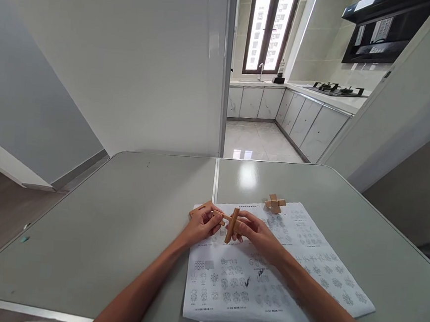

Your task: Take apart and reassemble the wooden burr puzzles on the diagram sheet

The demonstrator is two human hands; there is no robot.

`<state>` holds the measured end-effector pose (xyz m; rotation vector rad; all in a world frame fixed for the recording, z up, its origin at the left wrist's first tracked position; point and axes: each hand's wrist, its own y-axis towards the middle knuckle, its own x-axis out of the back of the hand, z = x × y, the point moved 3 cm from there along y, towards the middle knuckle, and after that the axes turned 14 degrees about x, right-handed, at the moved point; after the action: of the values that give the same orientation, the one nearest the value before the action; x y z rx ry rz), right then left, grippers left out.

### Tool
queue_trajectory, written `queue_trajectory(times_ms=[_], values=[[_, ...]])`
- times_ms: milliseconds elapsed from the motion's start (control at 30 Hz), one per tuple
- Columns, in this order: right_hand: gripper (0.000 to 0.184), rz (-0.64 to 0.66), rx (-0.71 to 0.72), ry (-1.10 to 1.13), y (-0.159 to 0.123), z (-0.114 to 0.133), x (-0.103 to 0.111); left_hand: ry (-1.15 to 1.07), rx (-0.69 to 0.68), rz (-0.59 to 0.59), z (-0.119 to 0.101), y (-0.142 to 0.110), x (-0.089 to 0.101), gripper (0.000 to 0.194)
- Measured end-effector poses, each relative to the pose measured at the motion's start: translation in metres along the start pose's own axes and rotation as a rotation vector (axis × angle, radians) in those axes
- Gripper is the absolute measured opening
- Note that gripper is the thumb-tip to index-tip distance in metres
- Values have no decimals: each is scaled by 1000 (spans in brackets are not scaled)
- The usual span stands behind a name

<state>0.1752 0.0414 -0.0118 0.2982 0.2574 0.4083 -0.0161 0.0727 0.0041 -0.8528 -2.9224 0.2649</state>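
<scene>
Over the upper left part of a printed sheet (pixel 228 273), both hands meet around pieces of a wooden puzzle. My left hand (pixel 199 227) is closed, pinching a slim wooden puzzle piece (pixel 227 217) that reaches toward the other hand. My right hand (pixel 259 235) is closed around wooden puzzle pieces, among them a bar (pixel 231 227) that stands tilted across the slim one. Whether these pieces are interlocked cannot be seen. A flat wooden piece with a slot (pixel 201 207) shows behind my left hand, partly hidden by it.
A cross-shaped wooden puzzle (pixel 275 204) rests at the sheet's far edge. Rows of small diagrams cover the paper. The grey-green table (pixel 120 233) has a seam down its middle. Beyond it, a doorway opens onto a kitchen with a gas hob (pixel 336 89).
</scene>
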Motion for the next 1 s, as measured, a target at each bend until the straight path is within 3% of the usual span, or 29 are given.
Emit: queue_trajectory(times_ms=[200,500,1000], values=[[49,-8,-84,4,-2,-9,6,-18,32,4,5,1,1,43],[41,-139,-31,55,-6,-15,4,-44,68,34,5,3,-1,43],[37,-65,18,158,-3,-1,-3,-45,55,14,9,6,1,42]])
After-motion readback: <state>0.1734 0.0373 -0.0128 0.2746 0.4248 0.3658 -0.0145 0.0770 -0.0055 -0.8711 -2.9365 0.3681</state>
